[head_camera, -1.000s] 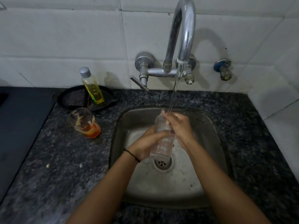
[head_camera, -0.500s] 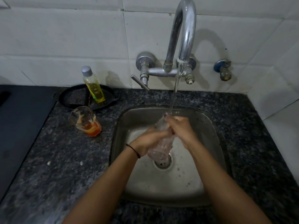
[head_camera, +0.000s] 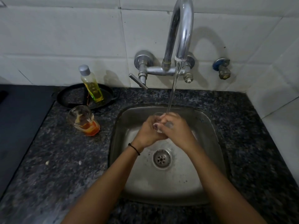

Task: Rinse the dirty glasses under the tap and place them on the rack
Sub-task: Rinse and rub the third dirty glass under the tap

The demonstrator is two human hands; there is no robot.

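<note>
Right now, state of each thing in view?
tap: running
held glass: under the stream, over sink
left hand: grips held glass
right hand: grips held glass
second glass: on counter, orange residue inside
bottle: capped, standing in black pan
drain: unplugged

Both forearms are bare. They enter from the near edge, one at the left and one at the right, and converge toward the middle.

Left hand: fingers curled and wrapped about a clear glass from the left side. One painted fingernail shows at the front. The left wrist carries a thin black band.

Right hand: back of hand upward, fingers curled over the same glass from the right.

The two hands touch each other. Both wrists bend slightly inward.
</note>
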